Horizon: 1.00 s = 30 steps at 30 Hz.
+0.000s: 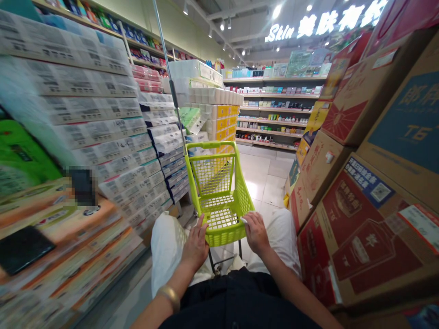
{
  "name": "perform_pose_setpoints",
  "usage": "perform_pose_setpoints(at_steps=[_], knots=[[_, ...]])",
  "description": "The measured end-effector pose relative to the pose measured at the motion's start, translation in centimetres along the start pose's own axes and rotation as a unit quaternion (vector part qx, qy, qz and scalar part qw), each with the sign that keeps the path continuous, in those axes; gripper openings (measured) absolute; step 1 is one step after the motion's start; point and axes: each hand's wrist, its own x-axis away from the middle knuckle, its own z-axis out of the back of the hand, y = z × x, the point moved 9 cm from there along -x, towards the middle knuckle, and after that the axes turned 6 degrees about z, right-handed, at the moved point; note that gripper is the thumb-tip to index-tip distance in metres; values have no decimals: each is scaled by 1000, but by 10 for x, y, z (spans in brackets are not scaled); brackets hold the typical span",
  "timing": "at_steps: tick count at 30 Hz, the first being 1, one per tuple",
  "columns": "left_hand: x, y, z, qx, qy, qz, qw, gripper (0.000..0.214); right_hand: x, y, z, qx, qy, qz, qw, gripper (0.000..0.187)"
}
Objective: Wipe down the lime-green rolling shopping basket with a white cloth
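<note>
The green basket (224,239) is carried on dark legs (211,259) between the knees. Its near left corner is touched by the left hand (196,243); whether the rim is gripped cannot be told. At the near right corner, a white scrap (243,220) is pinched by the right hand (257,231). The aisle is flanked by stacked packs (116,130) and cartons (372,228).

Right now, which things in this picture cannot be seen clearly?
- White bit by the right hand: head view, too small to identify.
- Dark thing on the left pile: head view, hidden by pixelation.
- Goods on the far shelves: head view, labels too small.
</note>
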Motion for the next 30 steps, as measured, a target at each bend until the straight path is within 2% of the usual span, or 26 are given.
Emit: perform_pose_setpoints(at_steps=[3, 8, 12, 16, 21, 26, 28, 30], knots=[[0, -3, -4, -13, -7, 8, 1000, 62, 2, -3, -4, -5, 6, -16, 1000, 24], [-5, -20, -8, -35, -44, 31, 998, 58, -4, -15, -12, -2, -19, -12, 1000, 25], [-14, -37, -3, -20, -52, 32, 998, 58, -12, -27, -18, 6, -37, -13, 999, 25], [-21, -55, 7, -9, -31, 16, 999, 54, -18, -49, -27, 4, -55, -6, 998, 24], [-21, -85, 15, 3, 0, 6, 1000, 51, -17, -78, -38, -19, -71, 28, 997, 29], [-20, -120, 14, 24, 4, 52, 998, 56, -12, -103, -39, -77, -82, 98, 989, 37], [-20, -125, 17, 35, 11, 82, 996, 59, -9, -109, -37, -98, -88, 121, 984, 39], [-21, -114, 27, 44, 36, 104, 993, 60, -7, -113, -34, -114, -94, 135, 980, 40]])
